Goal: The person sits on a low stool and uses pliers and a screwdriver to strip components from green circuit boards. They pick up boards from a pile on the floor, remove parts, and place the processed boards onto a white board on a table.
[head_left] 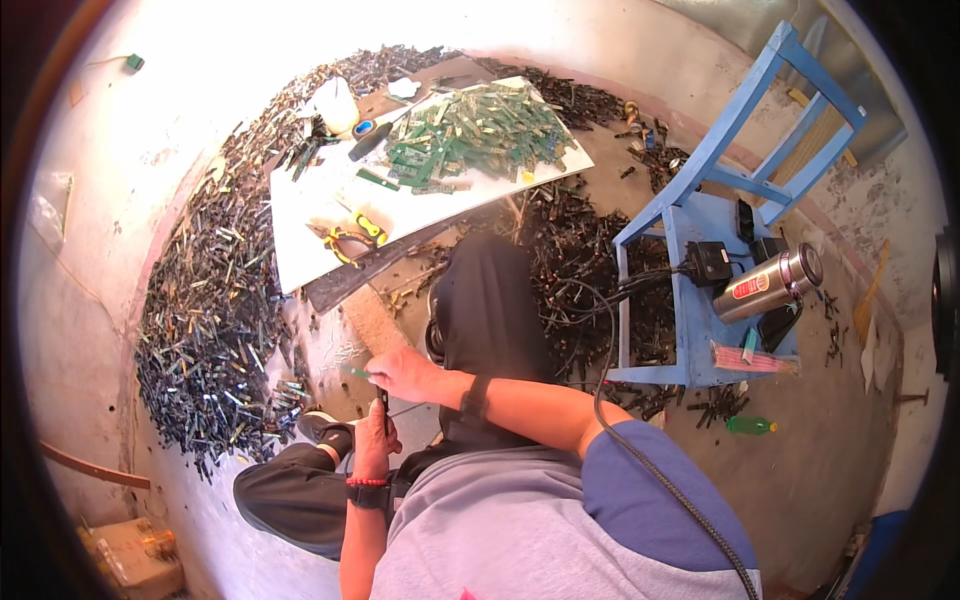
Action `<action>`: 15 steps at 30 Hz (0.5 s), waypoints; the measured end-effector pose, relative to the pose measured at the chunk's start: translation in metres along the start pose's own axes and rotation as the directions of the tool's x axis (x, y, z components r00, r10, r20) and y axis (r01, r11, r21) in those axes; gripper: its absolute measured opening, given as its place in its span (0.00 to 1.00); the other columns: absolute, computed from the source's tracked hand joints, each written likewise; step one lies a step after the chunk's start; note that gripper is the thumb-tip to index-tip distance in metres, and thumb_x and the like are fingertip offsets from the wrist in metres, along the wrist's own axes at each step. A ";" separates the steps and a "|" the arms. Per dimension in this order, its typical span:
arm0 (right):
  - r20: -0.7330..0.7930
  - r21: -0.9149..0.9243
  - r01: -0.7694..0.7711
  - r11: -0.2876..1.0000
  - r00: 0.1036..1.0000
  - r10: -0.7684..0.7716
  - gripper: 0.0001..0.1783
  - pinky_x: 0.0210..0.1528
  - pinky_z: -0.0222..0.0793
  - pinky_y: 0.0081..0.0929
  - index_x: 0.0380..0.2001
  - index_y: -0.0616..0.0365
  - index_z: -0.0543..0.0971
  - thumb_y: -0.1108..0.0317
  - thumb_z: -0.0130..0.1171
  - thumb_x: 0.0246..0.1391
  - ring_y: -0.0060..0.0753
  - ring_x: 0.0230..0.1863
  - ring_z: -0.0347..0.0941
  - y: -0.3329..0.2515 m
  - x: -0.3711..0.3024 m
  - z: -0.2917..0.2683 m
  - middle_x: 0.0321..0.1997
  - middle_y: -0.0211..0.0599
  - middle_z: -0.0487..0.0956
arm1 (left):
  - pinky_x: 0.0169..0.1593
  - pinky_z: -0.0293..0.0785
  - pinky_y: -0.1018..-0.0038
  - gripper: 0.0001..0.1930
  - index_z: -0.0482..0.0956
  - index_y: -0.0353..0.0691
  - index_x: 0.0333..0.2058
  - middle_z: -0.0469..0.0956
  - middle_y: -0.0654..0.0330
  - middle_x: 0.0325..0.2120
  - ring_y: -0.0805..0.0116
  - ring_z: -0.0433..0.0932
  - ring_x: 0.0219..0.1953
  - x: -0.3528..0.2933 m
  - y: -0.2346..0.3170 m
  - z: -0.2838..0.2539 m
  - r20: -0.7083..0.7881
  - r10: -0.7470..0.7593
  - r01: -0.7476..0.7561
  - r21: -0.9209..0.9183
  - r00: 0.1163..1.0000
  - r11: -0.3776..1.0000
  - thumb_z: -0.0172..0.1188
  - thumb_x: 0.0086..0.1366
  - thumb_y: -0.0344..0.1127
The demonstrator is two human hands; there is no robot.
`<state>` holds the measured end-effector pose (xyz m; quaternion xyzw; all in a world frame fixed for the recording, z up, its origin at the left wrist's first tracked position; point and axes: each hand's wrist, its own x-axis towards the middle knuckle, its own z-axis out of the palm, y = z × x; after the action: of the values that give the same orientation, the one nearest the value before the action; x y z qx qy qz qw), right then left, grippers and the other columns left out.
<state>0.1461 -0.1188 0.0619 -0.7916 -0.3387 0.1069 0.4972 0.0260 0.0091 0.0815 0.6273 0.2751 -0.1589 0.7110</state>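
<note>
Pale walls (100, 250) curve around this messy room, and a big heap of dark, slim parts (215, 330) spills along the left of the floor. Only got the head view, looking straight down. White board (310, 210) up front carries a pile of green circuit strips (480, 135), plus some yellow-and-black pliers (335, 238) near its closer edge. Now the hands: the right hand (403, 375) has its fingers closed in a narrow pinch, with a small green strip (356, 373) poking out to the left. Just below it, the left hand (371, 447) is wrapped around a slim dark piece (383, 398) that points up toward the right hand; can't tell if the two pieces touch. Both are between the board and the person's lap. Off to the right, a blue chair (700, 345) holds a steel flask (755, 288) tipped at an angle and a boxy black adapter (709, 263), and a green bottle (750, 426) lies on the floor nearby.
</note>
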 end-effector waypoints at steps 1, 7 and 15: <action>-0.005 -0.108 0.125 0.986 0.992 -0.126 0.07 0.33 0.68 0.43 0.23 0.60 0.75 0.67 0.55 0.47 0.50 0.31 0.75 -0.001 -0.002 0.002 0.25 0.49 0.74 | 0.15 0.58 0.79 0.26 0.63 0.43 0.17 0.56 0.70 0.09 0.78 0.55 0.10 -0.001 -0.002 -0.002 0.010 -0.021 0.021 0.006 1.000 1.000 0.47 0.66 0.57; 0.319 -0.178 0.548 0.817 0.818 -0.479 0.07 0.31 0.69 0.40 0.25 0.61 0.73 0.68 0.53 0.49 0.48 0.26 0.74 0.010 -0.017 0.001 0.23 0.43 0.75 | 0.16 0.59 0.78 0.27 0.63 0.44 0.15 0.55 0.70 0.09 0.78 0.54 0.10 -0.011 -0.008 -0.002 0.048 -0.182 0.182 -0.011 0.982 0.983 0.46 0.66 0.57; 0.218 0.831 -0.431 0.351 0.834 0.507 0.09 0.26 0.72 0.21 0.32 0.60 0.76 0.65 0.51 0.59 0.26 0.26 0.77 0.003 0.013 -0.023 0.30 0.35 0.79 | 0.15 0.57 0.78 0.28 0.58 0.48 0.12 0.55 0.70 0.07 0.77 0.53 0.08 -0.012 0.006 0.003 -0.004 -0.020 0.020 -0.001 1.000 1.000 0.46 0.66 0.58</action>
<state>0.1682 -0.1275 0.0727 -0.5056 0.0201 0.3662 0.7809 0.0210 0.0057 0.0937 0.6246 0.2827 -0.1648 0.7091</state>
